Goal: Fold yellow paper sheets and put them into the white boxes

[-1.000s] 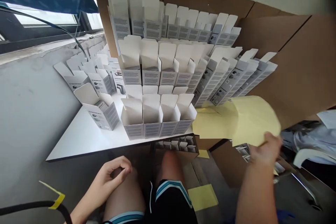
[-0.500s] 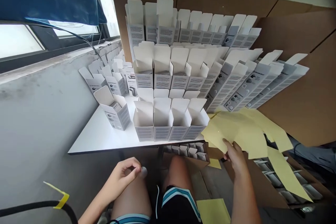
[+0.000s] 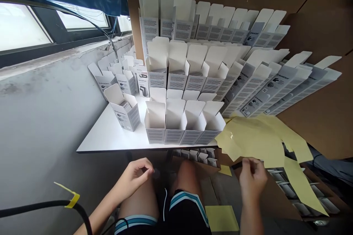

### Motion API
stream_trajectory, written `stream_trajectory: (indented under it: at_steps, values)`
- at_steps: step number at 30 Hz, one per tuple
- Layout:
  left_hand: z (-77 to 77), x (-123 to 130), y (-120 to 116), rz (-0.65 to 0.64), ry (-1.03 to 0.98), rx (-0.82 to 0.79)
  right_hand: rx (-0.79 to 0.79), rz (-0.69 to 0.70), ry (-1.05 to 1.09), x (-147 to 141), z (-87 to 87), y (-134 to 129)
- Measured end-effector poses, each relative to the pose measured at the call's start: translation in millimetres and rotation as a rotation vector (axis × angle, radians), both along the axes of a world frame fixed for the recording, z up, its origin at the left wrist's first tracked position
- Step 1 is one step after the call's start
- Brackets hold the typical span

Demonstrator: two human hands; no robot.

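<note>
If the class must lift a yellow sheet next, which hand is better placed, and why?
Probably the right hand: it is beside the yellow sheets; the left hand hovers above the left thigh.

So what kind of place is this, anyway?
Probably a packing workspace: open printed cartons stand in rows on a white table, with more boxes in a cardboard case below and yellow sheets beside them.

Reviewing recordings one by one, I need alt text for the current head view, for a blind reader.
Curled left hand above the left thigh, curled right hand by yellow sheets; beyond, rows of open-topped printed cartons, some on a white tabletop.
</note>
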State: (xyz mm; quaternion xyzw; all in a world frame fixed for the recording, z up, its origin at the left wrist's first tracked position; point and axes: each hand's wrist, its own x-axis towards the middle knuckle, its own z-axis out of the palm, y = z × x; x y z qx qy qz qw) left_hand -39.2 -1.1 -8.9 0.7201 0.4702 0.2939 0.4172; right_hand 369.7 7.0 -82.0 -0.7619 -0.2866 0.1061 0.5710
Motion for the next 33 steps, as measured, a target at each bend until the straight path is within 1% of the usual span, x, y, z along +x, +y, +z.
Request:
stream_trajectory:
  at_steps: [1,2,5,6,7,8,10,12,16,19,20,21,22,23,25,26,27,28,29,31,33]
  values:
    - [1.3,2,0,-0.012,0.016,0.011,0.059,0.104,0.02,-23,4.8,-9]
    - [2.4,5,1,-0.027,0.034,0.028,0.073,0.279,0.063,-47,9.5,-18]
    - [4.6,13,1,-0.091,0.1,0.105,0.016,0.874,0.227,-119,19.6,-38]
    - [4.9,15,1,-0.111,0.124,0.136,-0.005,1.035,0.259,-138,21.0,-41]
    - [5.1,17,1,-0.127,0.145,0.167,-0.016,1.137,0.273,-154,21.6,-43]
    - [5.3,19,0,-0.137,0.162,0.196,-0.022,1.197,0.275,-166,21.7,-43]
    - [5.6,21,-1,-0.144,0.182,0.246,-0.022,1.229,0.258,-181,21.9,-41]
    - [6.4,22,-3,-0.143,0.184,0.281,-0.016,1.238,0.217,-187,24.3,-38]
    - [6.8,20,-8,-0.147,0.154,0.284,-0.001,1.236,0.126,-189,35.2,-38]
    - [1.9,12,-8,-0.148,0.092,0.24,0.013,1.216,0.124,-188,39.9,-41]
    - [-1.1,7,-5,-0.12,0.067,0.247,0.024,1.21,0.131,-187,39.4,-42]
    - [-4.6,1,1,-0.047,0.046,0.282,0.038,1.203,0.144,-186,37.7,-43]
    - [-8.3,-6,8,0.082,0.031,0.351,0.047,1.195,0.161,-185,34.9,-44]
    - [-12.0,-14,19,0.252,0.018,0.446,0.053,1.184,0.179,-184,31.3,-44]
    - [-18.2,-32,46,0.643,0.008,0.651,0.06,1.169,0.21,-181,22.8,-46]
    - [-20.3,-41,61,0.778,0.005,0.715,0.062,1.161,0.221,-180,18.5,-47]
    - [-21.7,-50,78,0.842,0.022,0.708,0.066,1.152,0.231,-178,14.7,-47]
    - [-22.5,-59,93,0.876,0.043,0.656,0.071,1.148,0.236,-177,11.4,-48]
    - [-22.9,-66,107,0.876,0.061,0.569,0.075,1.149,0.236,-176,8.7,-49]
    - [-23.4,-77,127,0.829,0.082,0.41,0.075,1.16,0.219,-174,4.6,-51]
    - [-24.3,-83,136,0.797,0.076,0.351,0.06,1.185,0.191,-171,0.7,-54]
